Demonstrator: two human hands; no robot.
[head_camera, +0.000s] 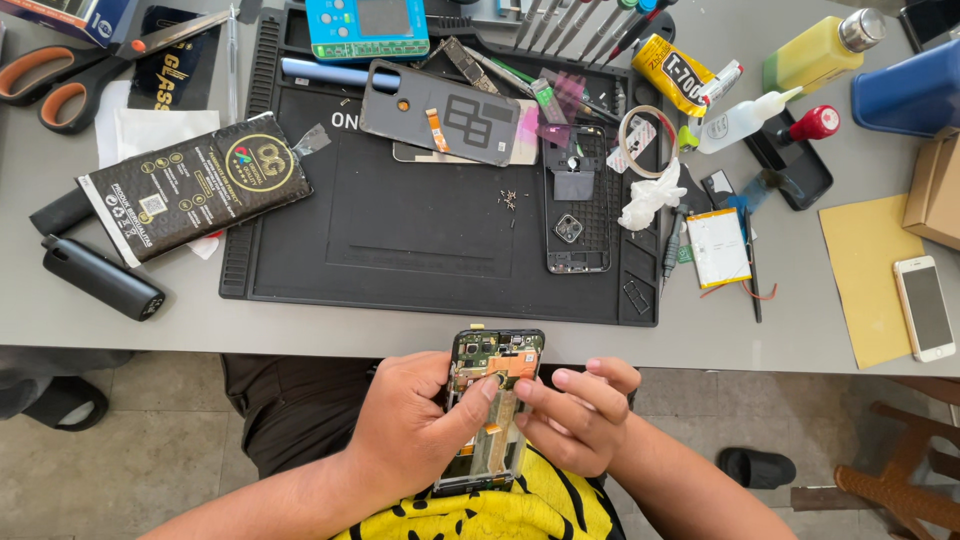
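While held low over the lap, below the near edge of the counter (560, 340): an opened phone (492, 410), back cover off, circuit board and orange flex cable exposed, standing roughly upright in the head view. Left hand (415, 425) wrapped around the phone's left side, grip closed on it, thumb pressed onto the board near the flex cable. Right hand (575, 415) against the phone's right edge, fingers curled, grip closed on that side, fingertips (528, 388) touching the board just beside the left thumb. Beneath the phone's lower end, yellow cloth with black stripes (520, 505).

On the counter, well apart from both hands: a black work mat (400, 230) with a small cluster of loose screws (510, 198) near its middle. At the mat's upper part, a grey back cover (440, 110) lying flat with an orange strip on it. To the right of the screws, a black phone frame (578, 215) lying lengthwise. Beside that frame, a crumpled white wipe (648, 198) and a roll of tape (640, 140). Left of the mat, a black glossy packet (195, 185) tilted, partly over the mat's edge, and a dark cylinder (100, 277) near the counter's front. At the far left corner, orange-handled scissors (60, 85). Right of the mat, a thin white battery pack (717, 247), a yellow sheet (865, 270), and a white phone (924, 308) lying face up. At the far edge, a blue device with a screen (367, 28), a yellow glue tube (672, 72) and a yellow-green bottle (820, 52).
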